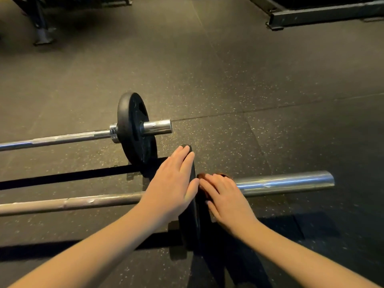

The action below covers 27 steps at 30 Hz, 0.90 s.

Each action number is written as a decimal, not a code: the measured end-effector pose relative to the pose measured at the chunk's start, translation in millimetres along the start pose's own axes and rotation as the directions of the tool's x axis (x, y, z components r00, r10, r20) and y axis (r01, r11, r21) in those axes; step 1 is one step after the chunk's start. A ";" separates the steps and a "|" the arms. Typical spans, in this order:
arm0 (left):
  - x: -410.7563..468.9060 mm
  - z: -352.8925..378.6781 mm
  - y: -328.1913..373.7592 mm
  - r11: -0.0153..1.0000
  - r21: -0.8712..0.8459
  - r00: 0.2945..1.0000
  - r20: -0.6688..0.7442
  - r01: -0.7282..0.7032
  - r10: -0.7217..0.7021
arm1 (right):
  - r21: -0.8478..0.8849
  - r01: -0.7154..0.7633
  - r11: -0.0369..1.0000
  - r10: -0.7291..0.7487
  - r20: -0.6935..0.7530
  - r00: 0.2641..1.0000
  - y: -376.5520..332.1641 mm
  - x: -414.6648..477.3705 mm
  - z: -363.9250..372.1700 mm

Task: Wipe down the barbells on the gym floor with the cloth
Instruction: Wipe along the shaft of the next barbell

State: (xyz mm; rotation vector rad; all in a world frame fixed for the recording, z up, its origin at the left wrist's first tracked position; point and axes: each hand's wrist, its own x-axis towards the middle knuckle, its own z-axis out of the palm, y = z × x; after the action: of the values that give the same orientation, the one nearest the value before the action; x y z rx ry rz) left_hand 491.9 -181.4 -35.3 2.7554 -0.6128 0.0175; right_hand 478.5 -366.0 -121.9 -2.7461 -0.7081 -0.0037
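Two barbells lie on the speckled rubber floor. The near barbell (286, 181) runs left to right with a black plate (190, 229) standing edge-on to me. My left hand (172, 183) lies flat with straight fingers against the left face and rim of that plate. My right hand (224, 198) presses a dark reddish cloth (202, 176) against the sleeve right beside the plate; most of the cloth is hidden under the fingers. The far barbell (62, 139) carries its own black plate (135, 129) and a short chrome sleeve.
A dark metal rack base (324, 15) crosses the top right. Another stand foot (42, 36) sits at the top left. Open rubber flooring (228, 80) stretches beyond the far barbell.
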 end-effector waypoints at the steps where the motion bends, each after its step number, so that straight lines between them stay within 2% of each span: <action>1: -1.0 1.8 0.6 1.000 -0.009 1.000 -0.018 0.011 -0.012 | 0.007 0.013 1.000 -0.013 0.006 1.000 9.6 3.4 -5.9; 3: 0.3 5.3 3.3 0.998 -0.041 0.998 -0.047 0.041 -0.043 | 0.025 -0.090 0.996 0.088 0.049 0.995 24.4 22.0 -18.1; 6: 5.6 9.1 7.0 0.990 -0.095 0.992 -0.068 0.101 -0.108 | -0.027 -0.308 0.951 0.309 0.034 0.951 22.8 43.8 -17.6; 7: 7.3 10.0 9.2 0.988 -0.100 0.990 -0.077 0.114 -0.122 | -0.027 -0.302 0.953 0.302 -0.006 0.953 14.5 39.9 -12.8; 11: 9.8 11.4 18.6 0.982 -0.067 0.979 -0.089 0.179 -0.184 | 0.027 -0.016 1.000 0.018 -0.080 0.997 12.2 -2.9 0.8; 12: 10.1 11.7 21.8 0.977 -0.064 0.974 -0.088 0.204 -0.209 | 0.039 -0.028 0.999 0.031 -0.085 0.996 23.2 -1.4 -4.2; 15: 11.2 12.6 28.4 0.969 -0.045 0.964 -0.093 0.244 -0.248 | 0.101 -0.324 0.941 0.336 -0.145 0.931 42.1 13.6 -15.5; 16: 11.2 13.4 28.6 0.966 -0.038 0.961 -0.101 0.254 -0.257 | 0.061 -0.367 0.928 0.372 -0.181 0.910 37.4 13.5 -12.8; 18: 10.0 14.0 28.3 0.964 -0.022 0.957 -0.123 0.263 -0.264 | -0.020 -0.301 0.953 0.292 -0.191 0.937 17.3 5.0 1.5; 21: 7.2 12.5 28.7 0.963 0.007 0.953 -0.146 0.269 -0.265 | -0.061 -0.046 0.997 0.035 -0.174 0.984 25.4 -9.8 4.4; 22: 5.6 11.7 29.8 0.961 0.010 0.952 -0.139 0.277 -0.273 | -0.055 -0.049 0.997 0.038 -0.184 0.982 39.5 -10.6 -0.6; 25: 3.7 11.1 35.3 0.956 0.004 0.950 -0.119 0.292 -0.290 | 0.034 -0.293 0.956 0.292 -0.249 0.923 54.6 -21.4 -11.2; 27: 5.5 12.6 39.7 0.943 -0.046 0.933 -0.137 0.329 -0.332 | 0.009 -0.422 0.906 0.407 -0.285 0.868 34.0 -21.0 -3.4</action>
State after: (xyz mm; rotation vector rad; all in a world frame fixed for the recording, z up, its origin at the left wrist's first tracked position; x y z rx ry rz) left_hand 479.7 -221.6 -34.7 2.7678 -0.1058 0.1303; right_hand 476.4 -405.2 -130.2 -2.8087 -0.0322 -0.3171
